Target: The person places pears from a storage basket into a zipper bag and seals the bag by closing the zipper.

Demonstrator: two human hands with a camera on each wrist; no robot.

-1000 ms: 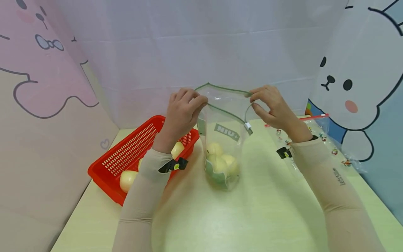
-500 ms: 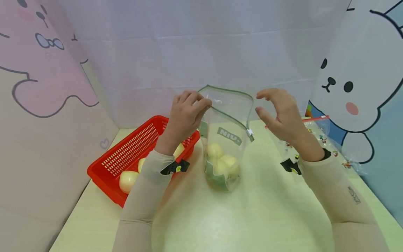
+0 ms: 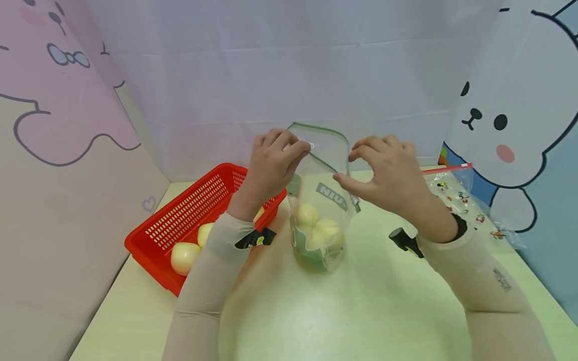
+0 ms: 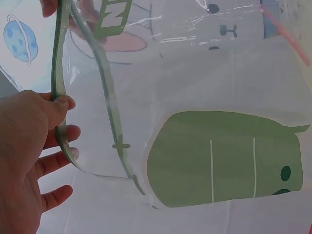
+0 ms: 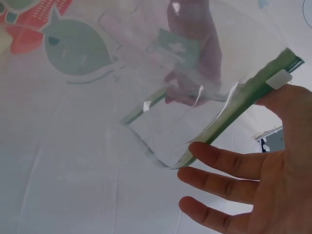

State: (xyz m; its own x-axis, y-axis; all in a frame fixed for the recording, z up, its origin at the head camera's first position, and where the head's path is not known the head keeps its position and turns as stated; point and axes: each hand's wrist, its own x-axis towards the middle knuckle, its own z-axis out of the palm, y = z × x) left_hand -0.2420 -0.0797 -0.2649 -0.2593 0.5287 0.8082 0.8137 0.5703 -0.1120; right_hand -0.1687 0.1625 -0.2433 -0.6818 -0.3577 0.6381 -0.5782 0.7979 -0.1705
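Loosely spread right hand [image 3: 390, 175] against bag [image 3: 321, 194]

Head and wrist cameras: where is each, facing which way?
Head: on the head, facing forward and down at the bag and basket; left hand, right hand and sleeves show.
Left wrist: on that wrist, facing rightward at the bag's rim; left hand shows, right fingers at top.
Right wrist: on that wrist, facing leftward at the bag; right hand shows, left hand through it.
Both wrist views share the green rim.
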